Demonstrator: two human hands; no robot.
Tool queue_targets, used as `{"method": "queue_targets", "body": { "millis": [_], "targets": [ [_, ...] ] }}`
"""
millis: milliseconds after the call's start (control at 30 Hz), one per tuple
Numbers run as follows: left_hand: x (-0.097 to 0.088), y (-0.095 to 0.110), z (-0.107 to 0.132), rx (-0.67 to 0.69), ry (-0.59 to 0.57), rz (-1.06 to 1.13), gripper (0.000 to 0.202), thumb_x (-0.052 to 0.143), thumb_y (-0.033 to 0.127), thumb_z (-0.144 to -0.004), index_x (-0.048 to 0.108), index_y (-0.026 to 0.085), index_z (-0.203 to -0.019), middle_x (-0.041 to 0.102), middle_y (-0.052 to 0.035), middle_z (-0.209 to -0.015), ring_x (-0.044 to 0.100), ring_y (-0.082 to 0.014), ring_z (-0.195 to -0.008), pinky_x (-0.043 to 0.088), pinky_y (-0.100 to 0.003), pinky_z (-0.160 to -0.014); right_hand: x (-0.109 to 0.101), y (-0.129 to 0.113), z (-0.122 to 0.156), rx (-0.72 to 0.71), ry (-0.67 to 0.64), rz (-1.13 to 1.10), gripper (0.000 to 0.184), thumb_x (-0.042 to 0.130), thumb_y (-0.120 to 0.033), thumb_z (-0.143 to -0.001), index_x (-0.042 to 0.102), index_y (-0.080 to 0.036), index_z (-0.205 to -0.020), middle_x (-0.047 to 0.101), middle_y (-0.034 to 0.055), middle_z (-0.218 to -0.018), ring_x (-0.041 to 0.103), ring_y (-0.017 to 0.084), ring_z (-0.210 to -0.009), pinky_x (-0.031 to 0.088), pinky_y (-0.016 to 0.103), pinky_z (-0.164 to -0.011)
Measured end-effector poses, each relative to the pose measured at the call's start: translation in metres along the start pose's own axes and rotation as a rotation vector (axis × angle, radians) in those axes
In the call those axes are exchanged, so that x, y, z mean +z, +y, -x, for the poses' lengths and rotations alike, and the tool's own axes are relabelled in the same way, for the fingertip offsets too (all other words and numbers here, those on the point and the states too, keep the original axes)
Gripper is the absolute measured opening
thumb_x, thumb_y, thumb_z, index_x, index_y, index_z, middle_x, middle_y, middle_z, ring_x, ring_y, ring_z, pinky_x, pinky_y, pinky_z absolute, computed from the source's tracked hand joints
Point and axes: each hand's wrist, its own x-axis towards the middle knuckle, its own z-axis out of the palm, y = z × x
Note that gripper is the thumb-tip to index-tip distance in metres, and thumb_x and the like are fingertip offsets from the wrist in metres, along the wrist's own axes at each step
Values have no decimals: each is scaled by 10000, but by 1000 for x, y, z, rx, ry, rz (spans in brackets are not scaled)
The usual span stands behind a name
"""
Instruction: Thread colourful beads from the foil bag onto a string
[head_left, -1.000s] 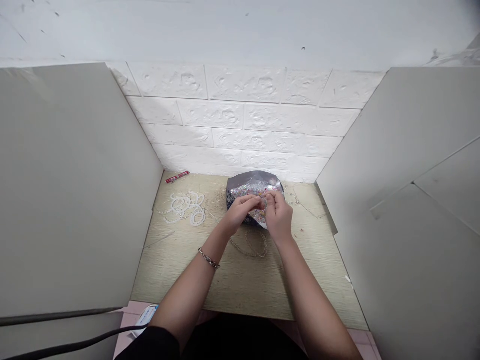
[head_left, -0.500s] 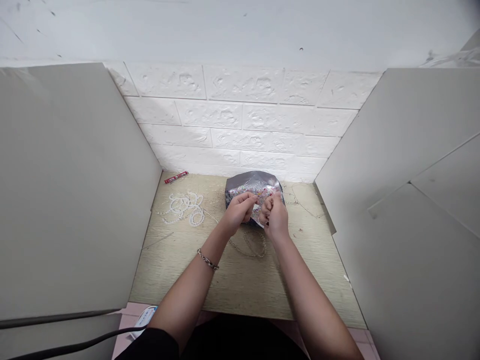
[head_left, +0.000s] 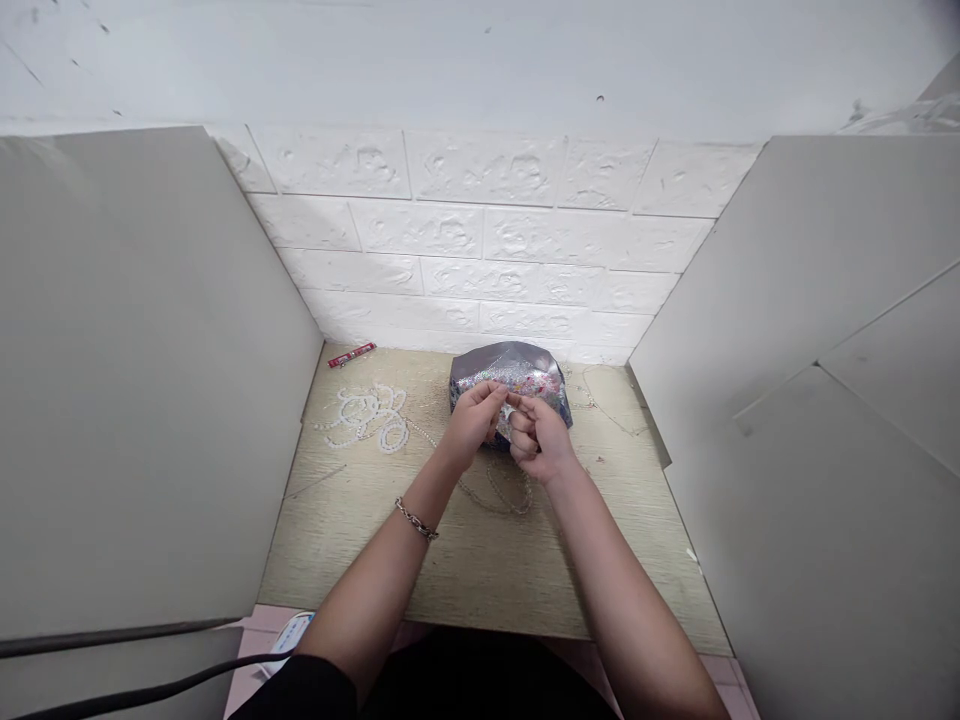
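Observation:
My left hand (head_left: 478, 418) is closed in a pinch, thumb against forefinger, in front of a shiny silver bag (head_left: 506, 358). My right hand (head_left: 541, 435) is pinched too, its fingertips meeting those of the left. Whatever lies between the fingertips is too small to make out. Colourful bits show through the glittery front of the bag, whose lower part the hands cover. Below the hands, a loop of clear beaded strand (head_left: 510, 505) rests on the tabletop; part of it passes behind my left wrist.
Coiled strings of white beads (head_left: 367, 415) lie on the left of the wooden table (head_left: 495, 585). Behind them is a narrow red packet (head_left: 352, 355). A thin strand (head_left: 611, 415) lies at right. Grey panels flank both sides, and a white brick-patterned wall (head_left: 480, 235) stands behind.
My right hand has moved left and turned, bringing its fingertips against those of my left hand. My left hand has barely shifted.

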Motion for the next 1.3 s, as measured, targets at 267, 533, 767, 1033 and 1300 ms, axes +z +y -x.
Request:
{"method": "queue_targets", "body": {
  "millis": [267, 533, 767, 1033, 1300],
  "targets": [
    [2, 3, 2, 66, 118, -221, 220, 575, 344, -626, 613, 132, -672, 373, 59, -382, 303, -39, -379, 226, -185, -397, -3, 0, -1, -42, -15, -49, 280, 477, -363, -721, 509, -236, -969, 164, -126, -374, 97, 16, -252, 72, 126, -239],
    [5, 2, 2, 78, 97, -294, 175, 573, 283, -627, 636, 121, -649, 526, 18, -503, 391, -53, -453, 289, -182, -443, -1, -5, 3, 33, -73, -167, 238, 444, -326, -747, 525, -273, -965, 143, -121, -364, 71, 21, -259, 47, 132, -250],
    [4, -1, 2, 115, 38, -286, 198, 565, 277, -630, 669, 122, -697, 632, -23, -661, 519, -107, -616, 376, -207, -588, 0, -7, 5, 58, -102, -201, 234, 449, -308, -746, 539, -279, -959, 119, -117, -366, 44, 26, -268, 29, 137, -258],
    [4, -5, 3, 230, 151, -314, 243, 575, 322, -627, 667, 129, -744, 649, -40, -737, 540, -123, -658, 394, -223, -629, -1, -7, 6, 67, -120, -223, 224, 404, -307, -775, 553, -267, -937, 134, -112, -379, 38, 25, -283, 35, 134, -261],
    [5, -5, 7, 345, 252, -589, 275, 536, 376, -648, 675, 160, -745, 447, 33, -443, 324, -59, -427, 251, -203, -434, 1, -7, 8, 87, -141, -273, 205, 411, -296, -775, 562, -269, -911, 124, -113, -376, 34, 20, -287, 21, 133, -275]
  ]
}}
